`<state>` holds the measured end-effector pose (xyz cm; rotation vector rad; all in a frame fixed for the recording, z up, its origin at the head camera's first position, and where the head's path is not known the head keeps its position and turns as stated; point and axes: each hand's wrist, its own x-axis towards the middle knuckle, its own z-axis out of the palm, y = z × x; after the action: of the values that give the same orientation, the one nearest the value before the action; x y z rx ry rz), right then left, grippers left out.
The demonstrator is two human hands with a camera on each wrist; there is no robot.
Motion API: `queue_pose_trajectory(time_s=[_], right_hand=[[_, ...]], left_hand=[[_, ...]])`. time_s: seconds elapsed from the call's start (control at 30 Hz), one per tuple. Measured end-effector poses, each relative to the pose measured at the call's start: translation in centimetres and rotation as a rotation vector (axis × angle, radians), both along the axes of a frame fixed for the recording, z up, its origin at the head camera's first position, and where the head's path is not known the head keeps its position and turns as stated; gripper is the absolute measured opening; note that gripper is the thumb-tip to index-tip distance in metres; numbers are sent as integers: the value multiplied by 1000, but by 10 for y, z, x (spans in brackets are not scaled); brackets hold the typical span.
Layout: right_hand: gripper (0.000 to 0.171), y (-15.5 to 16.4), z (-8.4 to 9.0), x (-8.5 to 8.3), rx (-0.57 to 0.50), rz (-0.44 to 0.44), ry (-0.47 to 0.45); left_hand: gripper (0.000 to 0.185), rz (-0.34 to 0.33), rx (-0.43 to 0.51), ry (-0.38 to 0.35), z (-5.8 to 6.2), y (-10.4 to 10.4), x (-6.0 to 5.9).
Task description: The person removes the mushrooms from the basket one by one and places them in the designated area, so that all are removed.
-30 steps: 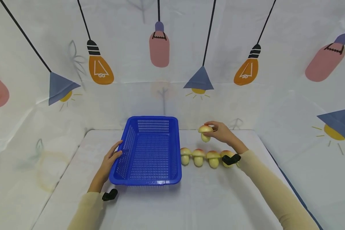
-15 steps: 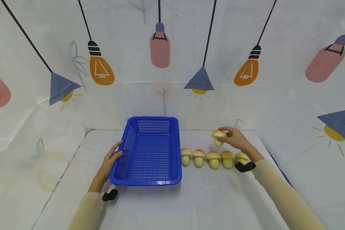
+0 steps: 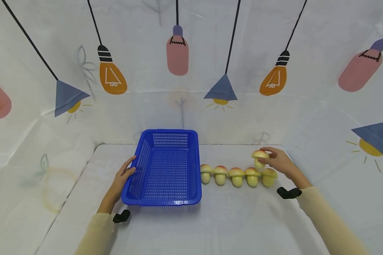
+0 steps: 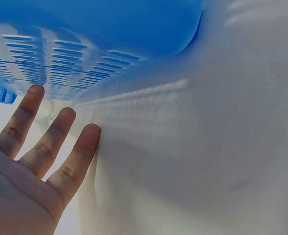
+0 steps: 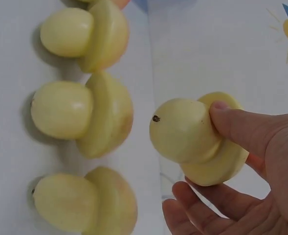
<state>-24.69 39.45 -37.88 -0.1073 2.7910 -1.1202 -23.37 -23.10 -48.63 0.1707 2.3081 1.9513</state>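
A blue plastic basket [image 3: 166, 170] with perforated walls sits on the table, tilted toward the camera. My left hand [image 3: 118, 182] rests against its left side; in the left wrist view several straight fingers [image 4: 65, 142] lie beside the slotted wall, with the thumb out of sight. My right hand [image 3: 279, 162] pinches a toy mushroom [image 3: 259, 155], pale yellow with a reddish cap top, between thumb and fingers. It hangs just behind the right end of a row of similar mushrooms [image 3: 237, 177]. In the right wrist view the held mushroom [image 5: 183, 129] shows a dark spot on its stem's end.
The white table [image 3: 210, 226] carries the basket with the mushroom row directly to its right. A white backdrop [image 3: 140, 109] printed with hanging lamps rises behind the table and on both sides. Black straps [image 3: 288, 193] sit at both wrists.
My right hand has moved right and slightly nearer with the mushroom, from behind the row's middle to its right end, uncovering the last mushroom there. The left hand and basket have stayed put.
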Motion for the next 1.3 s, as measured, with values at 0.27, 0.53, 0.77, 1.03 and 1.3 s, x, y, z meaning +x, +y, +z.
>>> queue_pose_trajectory(time_s=[0.27, 0.53, 0.77, 1.03, 1.3], right_hand=[[73, 33, -11, 12, 14, -44, -31], [76, 56, -12, 24, -32, -88, -61], [77, 68, -16, 29, -34, -136, -73], [78, 70, -22, 31, -109, -154, -105], [79, 70, -29, 30, -127, -147, -133]], left_hand=[[58, 3, -9, 4, 1, 2, -1], [59, 12, -23, 2, 3, 2, -2], [59, 4, -19, 0, 2, 2, -2], [59, 3, -14, -9, 2, 1, -2], [58, -9, -13, -2, 1, 1, 0]])
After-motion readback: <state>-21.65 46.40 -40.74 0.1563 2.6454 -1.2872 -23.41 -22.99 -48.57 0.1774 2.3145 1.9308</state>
